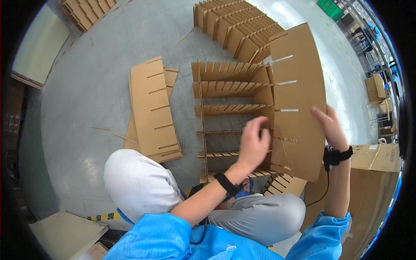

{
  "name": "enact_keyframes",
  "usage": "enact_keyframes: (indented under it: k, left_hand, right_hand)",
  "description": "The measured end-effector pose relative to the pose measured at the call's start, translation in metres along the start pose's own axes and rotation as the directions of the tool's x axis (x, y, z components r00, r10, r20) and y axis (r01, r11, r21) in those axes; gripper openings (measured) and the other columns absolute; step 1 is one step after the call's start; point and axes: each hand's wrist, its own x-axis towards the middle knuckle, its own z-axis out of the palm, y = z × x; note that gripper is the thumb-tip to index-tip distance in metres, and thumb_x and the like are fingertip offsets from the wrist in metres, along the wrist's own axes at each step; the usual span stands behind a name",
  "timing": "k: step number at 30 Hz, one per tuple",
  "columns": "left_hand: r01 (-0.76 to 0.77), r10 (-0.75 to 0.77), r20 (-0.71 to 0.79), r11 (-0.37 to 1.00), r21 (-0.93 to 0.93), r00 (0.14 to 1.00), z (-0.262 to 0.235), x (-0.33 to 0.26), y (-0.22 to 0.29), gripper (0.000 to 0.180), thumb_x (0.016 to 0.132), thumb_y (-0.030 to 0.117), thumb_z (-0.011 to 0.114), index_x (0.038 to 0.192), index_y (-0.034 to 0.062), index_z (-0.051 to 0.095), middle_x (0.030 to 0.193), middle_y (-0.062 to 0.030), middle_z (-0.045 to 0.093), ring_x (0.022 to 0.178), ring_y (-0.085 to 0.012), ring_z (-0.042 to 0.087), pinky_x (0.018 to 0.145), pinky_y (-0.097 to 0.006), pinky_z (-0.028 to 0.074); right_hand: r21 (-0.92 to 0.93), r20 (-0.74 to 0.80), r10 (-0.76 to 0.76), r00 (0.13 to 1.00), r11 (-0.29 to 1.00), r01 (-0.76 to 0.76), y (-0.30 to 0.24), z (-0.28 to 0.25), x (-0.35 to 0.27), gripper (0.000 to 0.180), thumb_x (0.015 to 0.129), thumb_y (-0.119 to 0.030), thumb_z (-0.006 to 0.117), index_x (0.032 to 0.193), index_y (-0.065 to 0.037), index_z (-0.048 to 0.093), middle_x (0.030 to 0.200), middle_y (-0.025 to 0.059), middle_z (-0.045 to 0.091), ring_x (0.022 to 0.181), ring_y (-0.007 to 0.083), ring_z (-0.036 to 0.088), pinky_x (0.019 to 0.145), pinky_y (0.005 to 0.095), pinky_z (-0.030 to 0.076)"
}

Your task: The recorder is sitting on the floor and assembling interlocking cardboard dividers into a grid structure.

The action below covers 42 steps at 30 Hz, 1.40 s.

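My right hand (333, 128) grips the outer edge of a tall slotted cardboard sheet (299, 95), thumb on its face. The sheet stands tilted over the right side of a half-built cardboard divider grid (229, 89) on the floor, some of its slots lined up near the cross strips. My left hand (255, 145) is just left of the sheet's slotted edge, above the grid. Its fingers are bent and apart from the thumb, with nothing seen in them. A long slotted strip (201, 108) crosses the grid's left side.
A stack of slotted sheets (151, 104) lies to the left, with thin cardboard scraps (100, 128) beside it. An assembled divider grid (236, 28) stands at the far side. Large cardboard boxes (375, 158) are at the right. My bent knees (134, 173) border the near side.
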Motion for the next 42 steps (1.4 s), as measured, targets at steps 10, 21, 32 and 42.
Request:
enact_keyframes:
  k: [10, 21, 32, 42]
  left_hand:
    - [0.207, -0.188, -0.094, 0.941, 0.266, 0.978, -0.024, 0.013, -0.034, 0.032, 0.092, 0.013, 0.055, 0.124, 0.0075, 0.056, 0.124, -0.0125, 0.060, 0.112, -0.0320, 0.059, 0.092, -0.040, 0.049]
    - [0.087, -0.092, -0.052, 0.992, -0.093, 0.994, -0.001, 0.111, -0.045, 0.018, 0.094, 0.008, 0.054, 0.110, 0.0001, 0.059, 0.098, -0.0147, 0.067, 0.088, -0.0218, 0.064, 0.082, -0.033, 0.051]
    - [-0.245, 0.302, 0.106, 0.469, 0.848, 0.947, -0.047, 0.162, -0.116, 0.052, 0.095, 0.038, 0.055, 0.140, 0.0149, 0.048, 0.152, -0.0242, 0.034, 0.143, -0.0375, 0.029, 0.110, -0.062, 0.022]
    - [-0.109, -0.018, 0.134, 0.489, 0.865, 0.991, -0.042, 0.163, -0.095, 0.047, 0.097, 0.042, 0.050, 0.134, 0.0136, 0.057, 0.147, -0.0225, 0.042, 0.140, -0.0342, 0.035, 0.111, -0.061, 0.021]
  right_hand:
    - [-0.211, 0.138, 0.139, 0.981, 0.971, -0.108, 0.021, 0.044, -0.005, 0.032, 0.096, -0.015, 0.054, 0.115, 0.011, 0.058, 0.097, 0.0123, 0.069, 0.088, 0.0154, 0.064, 0.080, 0.0300, 0.051]
    - [-0.546, 0.152, 0.150, 0.977, 0.837, -0.044, 0.087, 0.087, 0.024, 0.034, 0.094, -0.023, 0.055, 0.114, 0.005, 0.059, 0.096, 0.0261, 0.068, 0.092, 0.0375, 0.066, 0.079, 0.0442, 0.049]
    - [-0.347, 0.037, -0.020, 0.999, 0.937, 0.031, 0.063, 0.092, 0.122, 0.046, 0.091, -0.030, 0.055, 0.120, 0.005, 0.058, 0.102, 0.0279, 0.067, 0.101, 0.0402, 0.064, 0.088, 0.0430, 0.049]
    - [-0.574, -0.114, -0.152, 0.982, 0.817, 0.059, 0.057, 0.131, 0.121, 0.039, 0.096, -0.028, 0.050, 0.119, 0.002, 0.057, 0.101, 0.0310, 0.065, 0.098, 0.0483, 0.061, 0.089, 0.0503, 0.048]
